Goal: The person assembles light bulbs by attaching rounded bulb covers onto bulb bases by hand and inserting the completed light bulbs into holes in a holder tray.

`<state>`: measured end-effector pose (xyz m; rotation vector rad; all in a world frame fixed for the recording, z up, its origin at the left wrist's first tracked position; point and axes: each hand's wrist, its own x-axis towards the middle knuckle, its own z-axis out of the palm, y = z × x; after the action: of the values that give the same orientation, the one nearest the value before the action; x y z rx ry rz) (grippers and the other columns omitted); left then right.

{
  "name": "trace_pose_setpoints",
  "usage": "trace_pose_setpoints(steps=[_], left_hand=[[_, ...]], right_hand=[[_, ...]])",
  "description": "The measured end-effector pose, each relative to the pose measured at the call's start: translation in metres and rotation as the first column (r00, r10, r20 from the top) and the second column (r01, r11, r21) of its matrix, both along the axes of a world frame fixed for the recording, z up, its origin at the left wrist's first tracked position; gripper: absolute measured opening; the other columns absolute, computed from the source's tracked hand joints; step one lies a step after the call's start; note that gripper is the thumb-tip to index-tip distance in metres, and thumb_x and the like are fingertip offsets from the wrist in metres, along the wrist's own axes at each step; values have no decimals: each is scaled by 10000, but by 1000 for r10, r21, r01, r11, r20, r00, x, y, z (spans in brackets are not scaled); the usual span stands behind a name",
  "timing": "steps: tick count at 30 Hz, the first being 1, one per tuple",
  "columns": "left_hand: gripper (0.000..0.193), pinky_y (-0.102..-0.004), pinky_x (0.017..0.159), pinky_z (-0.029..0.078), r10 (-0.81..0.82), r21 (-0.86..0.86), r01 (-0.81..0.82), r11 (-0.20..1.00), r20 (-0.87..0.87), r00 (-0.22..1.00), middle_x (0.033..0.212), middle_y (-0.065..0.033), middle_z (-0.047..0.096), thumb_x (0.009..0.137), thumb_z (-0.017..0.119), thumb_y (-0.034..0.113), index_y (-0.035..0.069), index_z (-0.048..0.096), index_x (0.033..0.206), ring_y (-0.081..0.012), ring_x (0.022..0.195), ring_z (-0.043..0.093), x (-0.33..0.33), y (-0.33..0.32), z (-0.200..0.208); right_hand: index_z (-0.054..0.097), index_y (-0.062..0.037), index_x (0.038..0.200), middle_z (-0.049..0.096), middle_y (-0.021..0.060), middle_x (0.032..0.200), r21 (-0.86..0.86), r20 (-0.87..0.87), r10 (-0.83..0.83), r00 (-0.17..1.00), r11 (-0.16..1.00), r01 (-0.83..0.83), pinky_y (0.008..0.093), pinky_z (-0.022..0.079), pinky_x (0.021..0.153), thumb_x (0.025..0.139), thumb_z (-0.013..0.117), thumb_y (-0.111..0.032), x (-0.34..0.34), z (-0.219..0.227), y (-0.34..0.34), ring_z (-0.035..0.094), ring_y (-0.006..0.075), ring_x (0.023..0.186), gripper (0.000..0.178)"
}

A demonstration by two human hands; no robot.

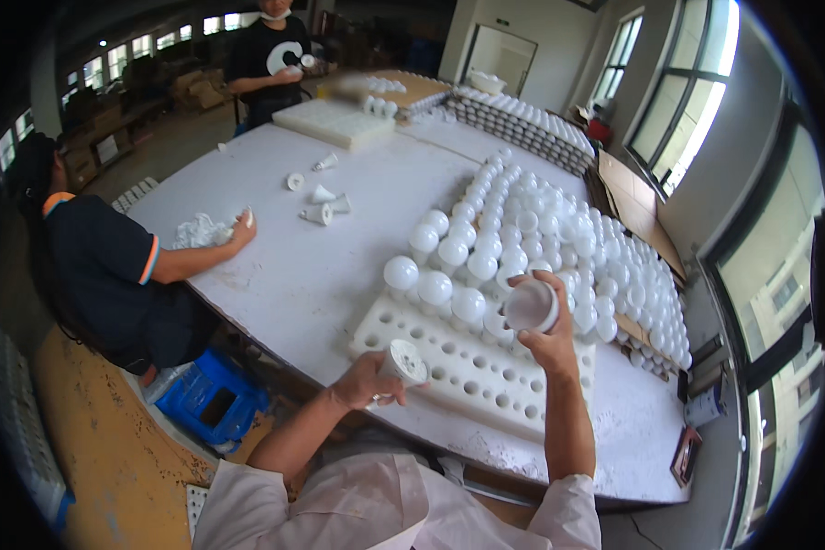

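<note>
My left hand (367, 380) is closed around a white cone-shaped bulb base (405, 361), its round face with small dots turned up. In my right hand (552, 335) is a white bulb cover (531, 306), gripped by its sides with the open hollow end toward me. Both hands are above the near edge of a white foam tray (472, 374) with rows of holes. White round bulbs (434, 288) stand in the tray's far rows, just beyond my hands. The two held parts are apart from each other.
Many more bulbs (559, 215) cover the table's right side. Loose bulb bases (317, 214) lie on the white table (247, 197). At left, a person's hand (243, 229) rests by crumpled white material (202, 231); another person (270, 64) stands at the far side. A blue crate (213, 399) sits below.
</note>
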<state>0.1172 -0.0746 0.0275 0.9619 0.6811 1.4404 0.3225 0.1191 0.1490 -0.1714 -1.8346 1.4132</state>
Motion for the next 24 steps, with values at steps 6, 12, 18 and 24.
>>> trace_pose_setpoints(steps=[6,12,18,24], left_hand=[[464,-201,430,404,-53,36,57,998,-106,993,771,-90,633,754,753,238,-51,565,1065,-102,569,579,-3,12,8],[451,-186,418,400,-63,-61,55,997,-144,988,747,-72,625,731,791,229,-38,580,1028,-76,567,568,0,15,5],[425,-188,419,396,-84,-102,74,992,-90,992,753,-77,632,726,790,206,-34,590,1013,-72,547,556,0,22,-12],[433,-184,427,401,-110,-136,98,986,-89,990,752,-76,631,723,791,205,-37,588,1019,-76,560,566,-2,27,-14]], right_hand=[[381,-61,1267,544,145,1177,-330,7,214,977,923,-199,336,508,795,575,844,-244,-9,-91,-37,611,222,953,853],[393,-53,1241,552,158,1166,-466,-32,253,967,852,-238,347,506,825,567,843,-238,-15,-121,-45,610,223,958,831],[411,-61,1223,562,136,1150,-449,20,241,970,869,-206,328,442,883,572,831,-283,-17,-131,-40,551,197,1034,806],[433,-65,1200,564,120,1141,-451,65,246,967,872,-191,334,409,911,569,832,-283,-18,-131,-37,524,196,1065,778]])
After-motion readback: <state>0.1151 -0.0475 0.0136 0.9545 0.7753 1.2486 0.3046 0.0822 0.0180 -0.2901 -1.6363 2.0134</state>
